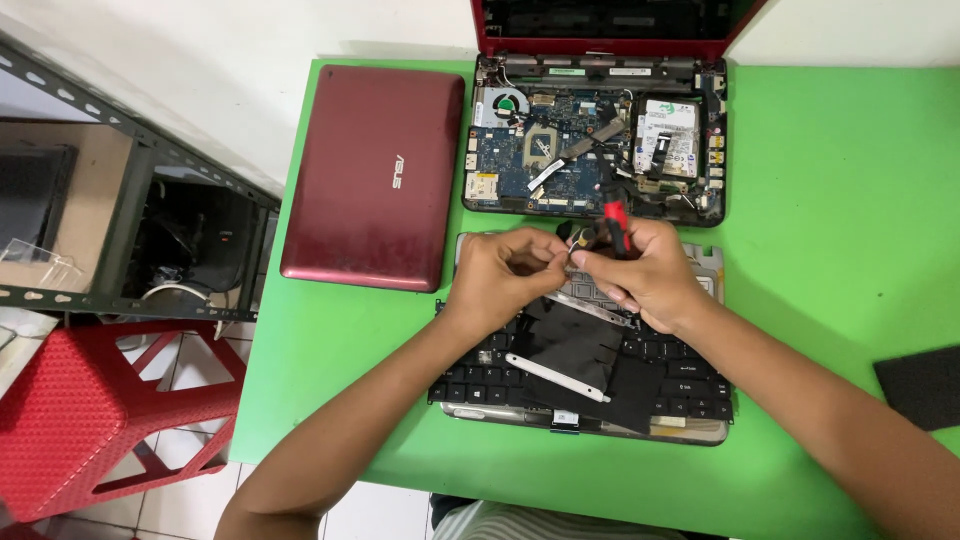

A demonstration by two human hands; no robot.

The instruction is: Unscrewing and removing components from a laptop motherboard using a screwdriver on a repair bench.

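A silver logo (393,168) is showing near the middle of the dark red laptop lid (372,178), which is lying flat in the upper centre-left of the frame. In the opened laptop base (596,140) at upper centre, a white rectangular label (668,128) is covering the top of the hard drive at its right side, and a small pale sticker (482,186) is sitting at the lower left corner of the blue circuit board. At the top edge, the red-framed screen (610,18) is standing dark and only partly in view.
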